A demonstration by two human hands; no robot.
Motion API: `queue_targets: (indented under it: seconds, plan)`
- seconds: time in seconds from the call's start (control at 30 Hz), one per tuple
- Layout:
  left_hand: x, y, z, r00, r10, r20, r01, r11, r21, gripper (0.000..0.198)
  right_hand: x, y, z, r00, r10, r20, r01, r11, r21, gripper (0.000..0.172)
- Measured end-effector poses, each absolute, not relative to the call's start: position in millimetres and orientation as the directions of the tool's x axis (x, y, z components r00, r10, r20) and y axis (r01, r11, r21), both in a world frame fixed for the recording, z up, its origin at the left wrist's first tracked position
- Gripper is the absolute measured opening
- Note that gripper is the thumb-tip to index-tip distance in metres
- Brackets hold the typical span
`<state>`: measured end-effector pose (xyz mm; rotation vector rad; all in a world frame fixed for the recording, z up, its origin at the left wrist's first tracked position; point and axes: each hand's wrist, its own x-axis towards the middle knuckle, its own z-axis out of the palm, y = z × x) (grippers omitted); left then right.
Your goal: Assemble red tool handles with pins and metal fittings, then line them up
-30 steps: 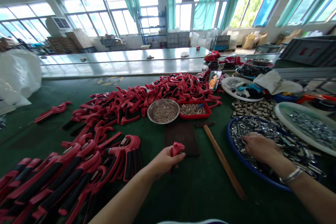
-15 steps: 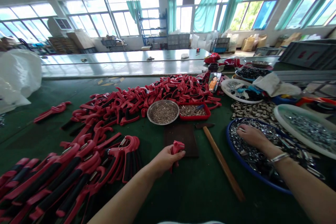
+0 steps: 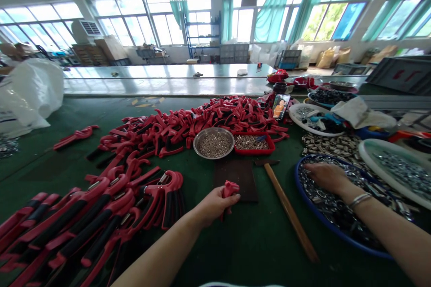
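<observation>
My left hand [image 3: 218, 202] is closed around a red plastic handle piece [image 3: 231, 188], with its top end showing above the fingers. It is held over the green table beside a dark flat plate [image 3: 235, 179]. My right hand [image 3: 325, 176] reaches into a blue tray [image 3: 298, 179] of loose shiny metal parts [image 3: 353, 215]. Its fingers are bent together and point down among the parts; their tips are hard to make out. A hammer [image 3: 289, 210] with a wooden handle lies between the two hands.
Assembled red-and-black sprung hand grips [image 3: 97, 206] lie at the left. Behind is a heap of red handles [image 3: 202, 121]. A steel bowl [image 3: 213, 154] and a red tray [image 3: 272, 143] hold small metal pieces. A phone [image 3: 280, 106] leans near the heap; a white tray [image 3: 365, 152] stands right.
The view has shifted slightly, so everything sits a little further right. My right hand has turned a little in the blue tray. My left hand still grips the red piece.
</observation>
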<state>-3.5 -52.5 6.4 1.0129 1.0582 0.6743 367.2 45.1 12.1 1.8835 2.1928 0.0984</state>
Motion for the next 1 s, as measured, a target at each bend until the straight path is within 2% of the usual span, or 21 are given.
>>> queue_targets:
  seconds: [0.17,0.2,0.27,0.3,0.33,0.37,0.4,0.53,0.63,0.8,0.93,1.0]
  plan:
    - [2,-54,15,0.387,0.852,-0.352,-0.014,0.387,0.922,0.041,377,35,20,-0.073,0.996,-0.057,0.997,0.073,0.007,0.029]
    - [2,-54,16,0.388,0.851,-0.354,-0.013,0.389,0.921,0.041,380,32,22,-0.030,0.999,-0.036,0.995,0.026,-0.098,0.029]
    - [4,-54,15,0.390,0.845,-0.365,-0.016,0.403,0.915,0.040,385,24,25,0.099,0.994,-0.055,0.858,-0.113,-0.501,0.023]
    - [7,-53,15,0.389,0.842,-0.373,-0.024,0.414,0.910,0.040,386,19,26,0.154,0.983,-0.099,0.695,-0.179,-0.696,0.019]
    - [10,-52,15,0.388,0.839,-0.382,-0.034,0.427,0.904,0.040,386,14,28,0.185,0.970,-0.158,0.496,-0.231,-0.837,0.016]
    - [14,-51,15,0.394,0.832,-0.390,-0.044,0.441,0.896,0.040,385,9,30,0.189,0.959,-0.210,0.320,-0.262,-0.910,0.014]
    - [20,-50,15,0.405,0.823,-0.398,-0.052,0.455,0.889,0.039,383,4,33,0.174,0.955,-0.242,0.216,-0.277,-0.936,0.013]
    - [57,-44,21,0.440,0.798,-0.411,-0.151,0.517,0.842,0.039,361,-16,40,0.118,0.951,-0.286,0.004,-0.289,-0.957,0.011]
    - [90,-40,25,0.444,0.787,-0.429,-0.279,0.576,0.768,0.043,330,-29,42,0.058,0.962,-0.266,-0.076,-0.262,-0.962,0.017]
    - [119,-32,22,0.482,0.757,-0.442,-0.413,0.641,0.647,0.039,273,-44,38,-0.119,0.983,-0.144,0.026,-0.141,-0.990,0.029]
    - [113,-31,9,0.418,0.777,-0.472,-0.489,0.630,0.603,0.035,246,-50,34,-0.123,0.990,-0.066,0.229,-0.036,-0.973,0.031]
    - [107,-31,2,0.378,0.795,-0.474,-0.538,0.606,0.586,0.035,238,-51,31,-0.122,0.991,-0.050,0.246,-0.019,-0.969,0.032]
